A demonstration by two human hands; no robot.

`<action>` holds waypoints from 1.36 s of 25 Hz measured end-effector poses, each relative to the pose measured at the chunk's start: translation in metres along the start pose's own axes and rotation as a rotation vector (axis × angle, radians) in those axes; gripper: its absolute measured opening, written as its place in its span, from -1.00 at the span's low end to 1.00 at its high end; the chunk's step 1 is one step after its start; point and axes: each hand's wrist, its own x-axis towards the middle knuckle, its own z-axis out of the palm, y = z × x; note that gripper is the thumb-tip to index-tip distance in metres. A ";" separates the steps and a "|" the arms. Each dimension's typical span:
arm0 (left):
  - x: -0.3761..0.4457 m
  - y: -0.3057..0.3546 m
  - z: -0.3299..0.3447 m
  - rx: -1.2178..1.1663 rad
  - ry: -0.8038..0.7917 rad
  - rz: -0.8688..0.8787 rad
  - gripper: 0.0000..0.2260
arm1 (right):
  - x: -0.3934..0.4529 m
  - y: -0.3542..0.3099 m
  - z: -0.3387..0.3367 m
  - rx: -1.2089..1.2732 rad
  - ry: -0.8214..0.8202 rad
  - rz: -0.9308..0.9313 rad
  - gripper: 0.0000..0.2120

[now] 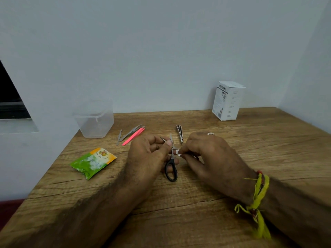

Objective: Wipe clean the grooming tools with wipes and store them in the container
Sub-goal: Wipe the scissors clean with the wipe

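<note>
From the head view, the scissors [171, 163] were held over the middle of the bench [232, 176], blades up and parted, black loops toward the person. The left hand [148, 158] was curled round them, thumb pressed near the pivot, apparently so the blades were kept steady and exposed. Just right of the scissors, a small white wipe [178, 152] was pinched in the fingers [186, 153] of the right hand [209, 158] and laid against the blade near the pivot; the wiping step was judged to be under way.

Behind the scissors and slightly right, a nail clipper [179, 133] was seen lying on the bench. Behind and to the left of the scissors, pink tweezers [133, 136], steel tweezers [131, 132] and a small steel tool [119, 137] were grouped close together, seemingly waiting their turn. Farther left of the scissors, at the bench's back corner, the clear container [95, 120] was stood open, with no tool seen in it. Left of the scissors and nearer the person, the green wipe packet [92, 162] was laid flat within reach. Well behind and to the right, a white box [228, 101] was stood against the wall.
</note>
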 end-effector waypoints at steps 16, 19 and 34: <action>-0.001 -0.002 0.001 0.090 -0.164 0.073 -0.88 | 0.011 0.006 0.011 -0.051 0.327 -0.142 -0.84; -0.003 -0.001 0.002 0.099 -0.175 0.065 -0.89 | 0.009 0.009 0.010 -0.088 0.311 -0.152 -0.85; -0.002 -0.001 0.001 0.070 -0.136 0.070 -0.86 | 0.005 0.010 0.006 -0.093 0.249 -0.173 -0.87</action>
